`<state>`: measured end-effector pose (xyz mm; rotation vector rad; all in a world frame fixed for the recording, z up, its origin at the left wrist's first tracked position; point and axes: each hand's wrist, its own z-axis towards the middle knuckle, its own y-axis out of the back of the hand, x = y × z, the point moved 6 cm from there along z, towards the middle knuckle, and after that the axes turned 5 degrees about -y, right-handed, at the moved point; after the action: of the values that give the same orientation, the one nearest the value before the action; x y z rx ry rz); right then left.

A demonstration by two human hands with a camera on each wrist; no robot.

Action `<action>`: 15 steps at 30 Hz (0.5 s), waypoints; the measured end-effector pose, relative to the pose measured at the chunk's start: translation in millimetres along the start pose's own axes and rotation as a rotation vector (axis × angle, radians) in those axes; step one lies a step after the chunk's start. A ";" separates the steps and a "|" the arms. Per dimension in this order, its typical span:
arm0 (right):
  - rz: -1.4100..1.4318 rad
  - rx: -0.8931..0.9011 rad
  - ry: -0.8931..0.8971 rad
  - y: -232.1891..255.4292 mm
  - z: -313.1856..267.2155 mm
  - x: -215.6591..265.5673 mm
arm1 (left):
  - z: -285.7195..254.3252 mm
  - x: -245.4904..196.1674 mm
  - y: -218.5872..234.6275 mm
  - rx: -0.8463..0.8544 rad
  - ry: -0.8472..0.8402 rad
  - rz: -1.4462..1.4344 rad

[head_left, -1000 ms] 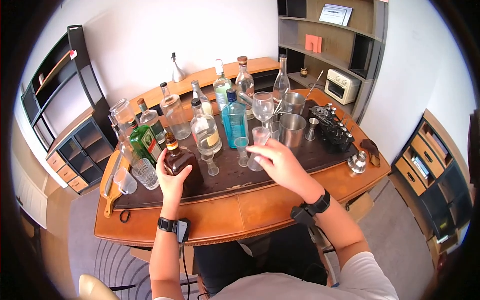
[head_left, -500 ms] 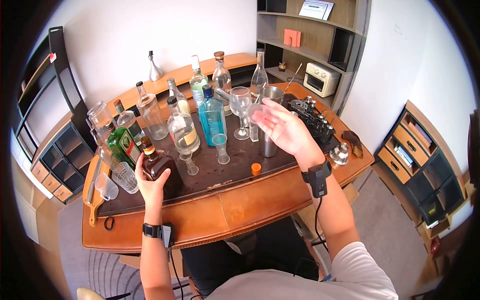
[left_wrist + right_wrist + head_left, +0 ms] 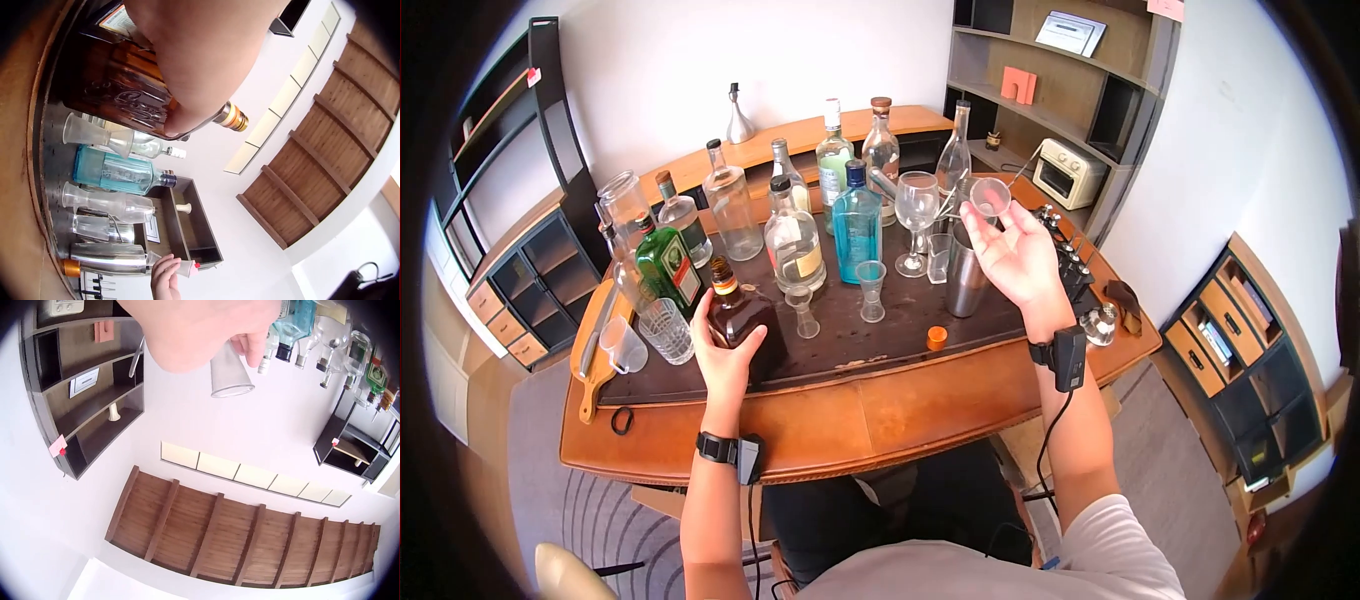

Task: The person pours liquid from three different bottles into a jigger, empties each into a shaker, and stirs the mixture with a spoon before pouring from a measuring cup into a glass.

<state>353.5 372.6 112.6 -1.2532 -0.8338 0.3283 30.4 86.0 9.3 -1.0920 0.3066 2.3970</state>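
My left hand [image 3: 726, 362] grips a squarish brown glass bottle [image 3: 736, 315] that stands at the table's left front; its neck is uncapped or capped dark, with an orange band. My right hand [image 3: 1022, 262] is raised with the palm turned up and holds a clear double-ended jigger [image 3: 990, 198] between its fingers. In the right wrist view the jigger [image 3: 229, 376] shows its flared rim beyond the fingers. Below that hand stands a steel shaker tin [image 3: 966, 285]. Two more clear jiggers, a left one [image 3: 802, 312] and a right one [image 3: 871, 292], stand between the hands.
Behind them stand a blue bottle [image 3: 858, 235], a wine glass [image 3: 916, 205] and several clear bottles. An orange cap [image 3: 937, 337] lies near the front edge. At left are a green bottle [image 3: 668, 262], a cut-glass tumbler [image 3: 667, 330] and a wooden board [image 3: 597, 380].
My right hand has lifted the jigger from beside the other jiggers and carried it right, up over the shaker tin, turning palm up. The orange cap came into view. My left hand keeps its grip.
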 end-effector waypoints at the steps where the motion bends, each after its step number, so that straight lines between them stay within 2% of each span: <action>1: -0.032 -0.003 0.025 -0.8 -0.5 -0.5 | -0.4 -0.3 -0.7 0.001 0.024 -0.029; 5: -0.177 0.047 -0.001 -5.2 -5.0 -13.9 | -0.2 -2.4 -2.1 0.005 0.035 -0.084; 8: -0.468 0.193 -0.078 -11.1 -18.2 -44.9 | -0.2 1.9 -1.0 0.008 0.024 -0.067; 9: -0.598 0.165 -0.086 -11.8 -24.1 -59.8 | -0.1 2.4 -0.5 0.009 0.018 -0.056; 10: -0.751 0.239 -0.117 7.1 -20.7 -74.1 | -0.1 2.7 -0.1 0.009 0.013 -0.046; 12: -1.273 0.236 -0.028 34.0 -20.3 -103.1 | -0.5 4.1 1.0 0.006 0.013 -0.015; 14: -1.904 0.356 0.240 28.2 -37.7 -126.1 | -0.3 3.5 1.5 0.003 0.010 0.002; 15: -2.006 0.360 0.266 30.2 -45.9 -136.0 | -0.3 1.8 1.4 0.002 0.008 0.003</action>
<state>301.2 262.9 30.6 0.2598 -1.3010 -1.2162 28.8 85.3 7.8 -1.1015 0.3131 2.3954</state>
